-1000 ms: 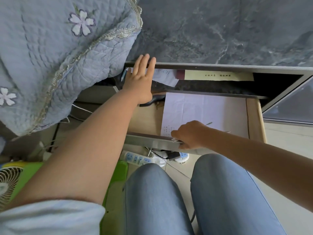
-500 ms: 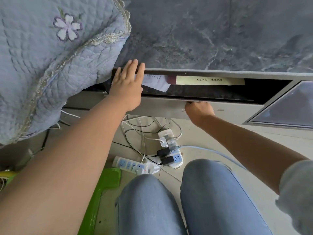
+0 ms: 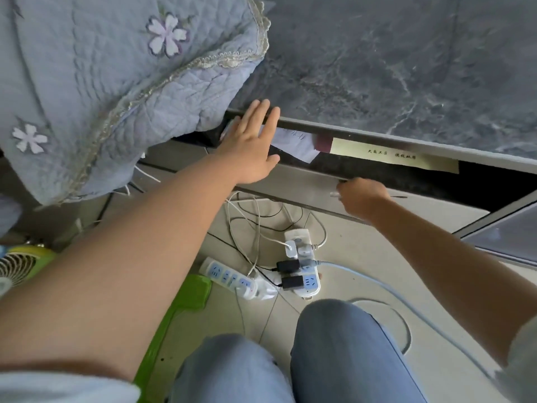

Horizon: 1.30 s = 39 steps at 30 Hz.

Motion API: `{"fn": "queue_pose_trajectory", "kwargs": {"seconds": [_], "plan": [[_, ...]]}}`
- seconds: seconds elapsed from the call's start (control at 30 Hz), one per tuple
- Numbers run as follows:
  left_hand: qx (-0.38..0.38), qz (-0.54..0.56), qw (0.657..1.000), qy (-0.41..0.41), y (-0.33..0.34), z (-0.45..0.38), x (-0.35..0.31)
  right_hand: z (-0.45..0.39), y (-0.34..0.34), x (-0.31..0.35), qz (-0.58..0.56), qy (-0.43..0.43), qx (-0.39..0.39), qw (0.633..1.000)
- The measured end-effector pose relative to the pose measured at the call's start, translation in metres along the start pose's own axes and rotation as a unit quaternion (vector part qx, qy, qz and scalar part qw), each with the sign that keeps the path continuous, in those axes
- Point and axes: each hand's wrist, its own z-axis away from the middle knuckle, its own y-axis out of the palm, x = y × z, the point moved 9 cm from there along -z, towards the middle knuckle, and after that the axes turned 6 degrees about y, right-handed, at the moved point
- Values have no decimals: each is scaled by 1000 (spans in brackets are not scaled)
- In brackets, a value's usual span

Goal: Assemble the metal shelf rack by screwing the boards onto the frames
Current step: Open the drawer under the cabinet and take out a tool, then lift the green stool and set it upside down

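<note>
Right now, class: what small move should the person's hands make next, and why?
Probably draw the right hand away from the drawer front: the drawer looks pushed in, the curled fingers seem to pinch something thin, and the left hand lies flat at the countertop edge.

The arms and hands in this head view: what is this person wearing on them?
Both forearms are bare. The left hand and right hand show no gloves or rings; no watch shows. A short pale sleeve edge appears at each upper arm, white on the left, greyish on the right.
</note>
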Motion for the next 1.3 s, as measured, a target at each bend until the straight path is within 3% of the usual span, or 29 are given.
{"fn": "queue_pose_trajectory", "kwargs": {"seconds": [0.17, 0.37, 0.43, 0.6, 0.73, 0.9, 0.97, 1.1, 1.17, 1.23, 1.3], "plan": [[-36, 63, 997, 10, 16, 29, 16, -14, -4, 30, -19, -45, 23, 999], [16, 57, 970, -235, 127, 148, 108, 3, 6, 147, -66, -163, 0, 984], [8, 73, 956, -285, 146, 194, 129, 15, 7, 196, -77, -233, -18, 969], [26, 78, 923, -376, 180, 294, 158, 58, 2, 298, -168, -298, -30, 939], [40, 64, 876, -477, 194, 364, 174, 90, -17, 365, -216, -371, -47, 902], [91, 86, 778, -615, 220, 454, 196, 93, -32, 420, -5, -368, -96, 925], [114, 77, 765, -629, 225, 466, 198, 97, -30, 441, 40, -382, -64, 921], [144, -6, 798, -585, 225, 465, 206, 106, -17, 456, 98, -405, 14, 909], [163, -35, 799, -578, 223, 479, 219, 124, -12, 455, 109, -429, 44, 896], [195, 0, 764, -615, 224, 505, 232, 151, 1, 451, 123, -459, 95, 875], [158, 137, 704, -679, 229, 527, 231, 176, 18, 448, 112, -479, 156, 857]]}}
